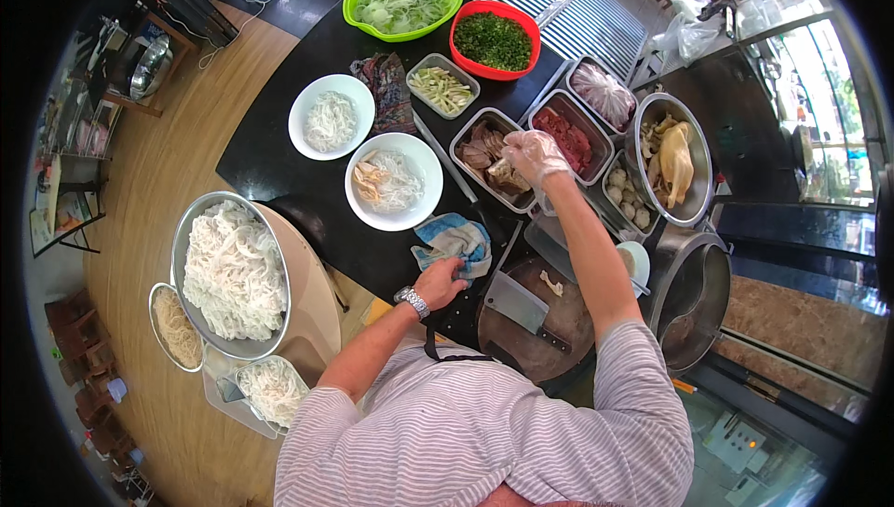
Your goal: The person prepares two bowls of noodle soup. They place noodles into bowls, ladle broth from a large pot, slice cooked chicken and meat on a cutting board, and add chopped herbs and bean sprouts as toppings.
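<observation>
My right hand [534,154], in a clear plastic glove, reaches over a steel tray [457,131] of sliced cooked meat [482,147]. Its fingertips are bent down to the meat; whether they grip a piece is hidden. My left hand [441,285], bare with a metal watch, rests by a blue-and-white cloth [457,241], its fingers at the cloth's edge. Ahead of it stands a white bowl [426,208] of white noodles with pale meat pieces on one side. A second white bowl [302,137] holds only noodles.
A cleaver [517,301] lies on a round chopping board [503,350] beside a meat scrap [552,283]. A long knife [447,161] lies beside the tray. Raw red meat [573,140], meatballs [628,196] and a whole cooked bird [676,161] stand right, a noodle basin [230,273] left.
</observation>
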Demonstrator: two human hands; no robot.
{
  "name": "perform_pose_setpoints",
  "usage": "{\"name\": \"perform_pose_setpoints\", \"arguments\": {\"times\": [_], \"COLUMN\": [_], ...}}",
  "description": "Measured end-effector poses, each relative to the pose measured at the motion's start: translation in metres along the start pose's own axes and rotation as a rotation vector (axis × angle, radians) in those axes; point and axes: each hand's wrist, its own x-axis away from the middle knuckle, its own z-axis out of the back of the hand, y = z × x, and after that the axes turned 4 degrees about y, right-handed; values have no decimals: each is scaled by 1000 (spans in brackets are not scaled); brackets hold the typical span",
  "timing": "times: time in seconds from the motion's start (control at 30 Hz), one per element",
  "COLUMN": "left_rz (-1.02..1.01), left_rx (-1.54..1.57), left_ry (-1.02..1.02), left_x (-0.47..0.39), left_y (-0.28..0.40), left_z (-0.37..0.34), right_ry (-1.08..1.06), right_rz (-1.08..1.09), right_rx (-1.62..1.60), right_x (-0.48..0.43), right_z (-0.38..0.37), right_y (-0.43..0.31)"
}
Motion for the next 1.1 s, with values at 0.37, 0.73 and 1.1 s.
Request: {"name": "perform_pose_setpoints", "arguments": {"times": [0.37, 0.73, 1.1], "left_rz": [-10, -1, 6], "left_rx": [46, 45, 124], "left_ry": [-3, -26, -36], "left_x": [0, -10, -14], "left_y": [-21, -21, -6], "left_z": [-1, 1, 14], "right_ry": [-316, -135, -36], "right_rz": [-112, -120, -224], "right_rx": [307, 301, -261], "right_x": [-54, -48, -28], "right_z": [-31, -43, 12], "right_y": [-14, -3, -13]}}
